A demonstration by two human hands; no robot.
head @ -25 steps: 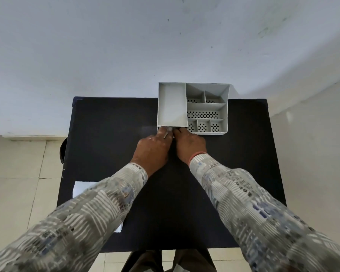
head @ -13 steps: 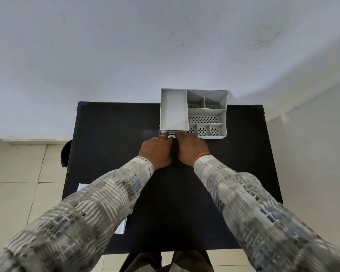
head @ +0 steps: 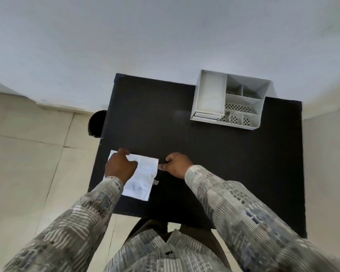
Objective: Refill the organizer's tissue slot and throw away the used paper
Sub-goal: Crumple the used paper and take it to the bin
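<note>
Left hand pressed flat (palm down); right hand loosely curled.

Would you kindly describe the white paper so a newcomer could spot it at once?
Find the black table against the wall. At its near left corner lies a flat white paper, under the left hand. It is the only loose sheet; the grey organizer sits at the far right.

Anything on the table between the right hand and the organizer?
No. In the head view, only bare black table lies between the right hand and the grey organizer. The white paper sits on the other side, under the left hand.
</note>
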